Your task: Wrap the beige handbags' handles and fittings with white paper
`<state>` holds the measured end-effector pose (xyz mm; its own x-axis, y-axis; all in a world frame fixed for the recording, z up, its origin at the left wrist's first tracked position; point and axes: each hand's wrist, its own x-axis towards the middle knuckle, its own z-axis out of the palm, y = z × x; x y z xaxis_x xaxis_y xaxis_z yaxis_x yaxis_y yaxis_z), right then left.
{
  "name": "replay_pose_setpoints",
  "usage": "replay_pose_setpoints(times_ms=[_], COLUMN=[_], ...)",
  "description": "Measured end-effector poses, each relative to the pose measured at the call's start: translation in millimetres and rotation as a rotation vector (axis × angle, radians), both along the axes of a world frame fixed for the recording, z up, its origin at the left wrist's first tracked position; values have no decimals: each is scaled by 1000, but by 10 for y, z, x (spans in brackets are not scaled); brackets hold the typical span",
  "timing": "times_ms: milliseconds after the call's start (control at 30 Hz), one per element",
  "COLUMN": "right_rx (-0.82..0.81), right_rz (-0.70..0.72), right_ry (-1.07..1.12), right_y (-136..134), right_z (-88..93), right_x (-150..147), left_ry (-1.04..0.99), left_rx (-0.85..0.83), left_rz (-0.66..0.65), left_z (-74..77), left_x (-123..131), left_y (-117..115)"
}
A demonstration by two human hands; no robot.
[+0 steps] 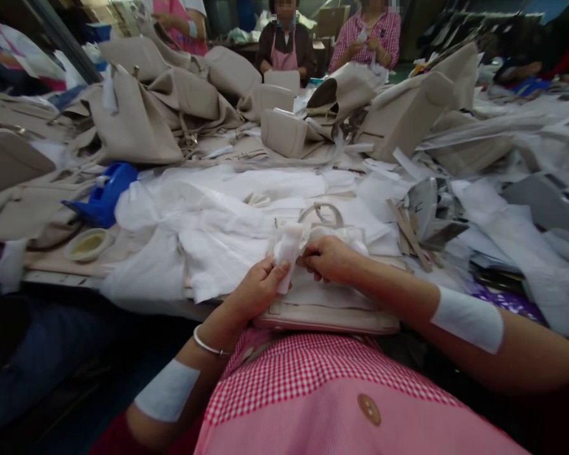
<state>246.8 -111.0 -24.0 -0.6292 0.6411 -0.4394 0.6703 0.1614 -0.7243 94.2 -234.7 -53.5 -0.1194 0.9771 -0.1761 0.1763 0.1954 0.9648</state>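
My left hand (258, 287) is closed round a small roll of white wrapping paper (287, 249), thumb on its lower end. My right hand (329, 259) is closed in a pinch on the same white paper, right beside the roll. Both hands hover over a beige handbag (327, 313) that lies flat at the table's near edge, against my pink checked apron. The bag's curved handle (320, 212) shows just beyond my fingers, partly wrapped in white paper.
Crumpled white tissue sheets (208, 221) cover the table before me. Several beige bags (137, 120) are piled further back. A blue tape dispenser (104, 193) and a small dish (88, 244) sit left. Other people work across the table and at my left.
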Motion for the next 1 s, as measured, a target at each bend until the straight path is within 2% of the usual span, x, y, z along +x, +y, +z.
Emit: replay_pose_setpoints(times_ms=[133,233,300,367,500,600,667,767,833,1000], right_rx=[-95,-198,-258,-299,-262,-212,-296,-582,-705,-707], right_rz=[45,155,241,242,66,-15,-38,-69,-113,-403], right_ry=[154,250,244,194,149,174,255,438,507,582], right_y=[20,10,-10,-30,-57,-76,-89,-123,-171,-345], right_z=[-1,51,73,65,-19,-68,-71,-47,-37,-130], right_x=[-114,-65,17,85,42,-72,-107,-84,-71,-169], left_ry=[103,154,207,273,356,335,325,335,351,400], left_rx=[16,40,49,64,107,133,122,90,80,85], left_rz=[2,22,40,55,84,48,38,47,30,-1], left_z=[28,34,29,28,70,101,89,19,-37,-78], left_x=[4,-8,-14,-10,10,15,10,-9,-23,-21], left_y=[-6,-28,-46,-59,-68,-81,-91,-89,-76,-45])
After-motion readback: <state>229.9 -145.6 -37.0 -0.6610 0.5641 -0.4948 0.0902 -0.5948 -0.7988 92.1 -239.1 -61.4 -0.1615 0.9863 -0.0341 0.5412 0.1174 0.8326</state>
